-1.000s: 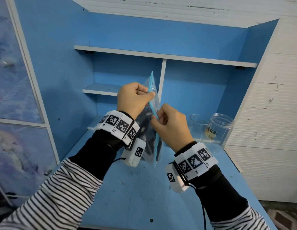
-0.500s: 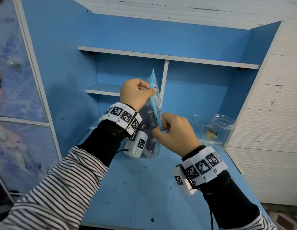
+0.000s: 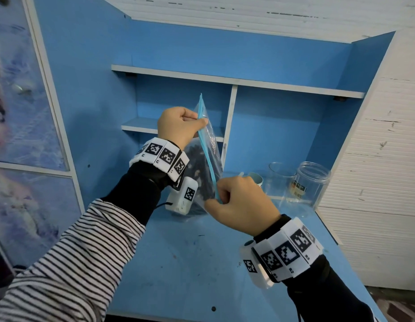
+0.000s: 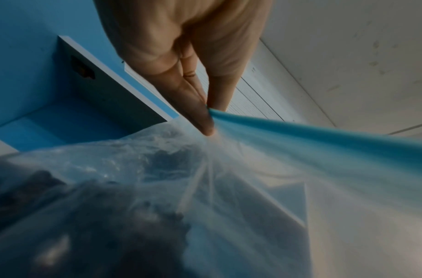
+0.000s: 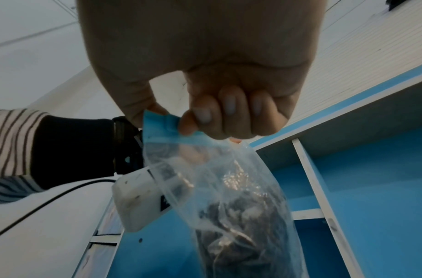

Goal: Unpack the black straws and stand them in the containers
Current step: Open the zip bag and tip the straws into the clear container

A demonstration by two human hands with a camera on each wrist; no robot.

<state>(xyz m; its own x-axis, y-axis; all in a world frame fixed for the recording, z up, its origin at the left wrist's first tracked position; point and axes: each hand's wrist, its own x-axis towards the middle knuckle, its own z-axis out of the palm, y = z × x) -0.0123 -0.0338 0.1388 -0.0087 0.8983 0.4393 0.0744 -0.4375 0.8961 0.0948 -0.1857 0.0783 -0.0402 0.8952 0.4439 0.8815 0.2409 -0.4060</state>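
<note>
A clear zip bag [image 3: 207,159] with a blue seal strip [image 3: 207,156] hangs above the blue desk [image 3: 190,263], dark straws [image 3: 198,182] bunched in its lower part. My left hand [image 3: 178,125] pinches the strip near its upper end; in the left wrist view the fingertips [image 4: 205,124] clamp the blue strip [image 4: 324,139]. My right hand [image 3: 239,203] pinches the strip's lower end, shown in the right wrist view as fingers [image 5: 205,116] curled over the blue strip [image 5: 162,127] above the bag [image 5: 228,197]. Clear containers [image 3: 311,182] stand at the back right.
A clear glass [image 3: 280,177] and a white mug [image 3: 255,178] stand beside the jar, behind my right hand. Blue shelves [image 3: 236,82] with a vertical divider [image 3: 229,122] rise behind the bag. A white slatted wall [image 3: 383,182] borders the desk on the right.
My right hand has slid down and toward me along the blue strip, away from the left hand. The left hand keeps its pinch near the top. The head view has shifted slightly.
</note>
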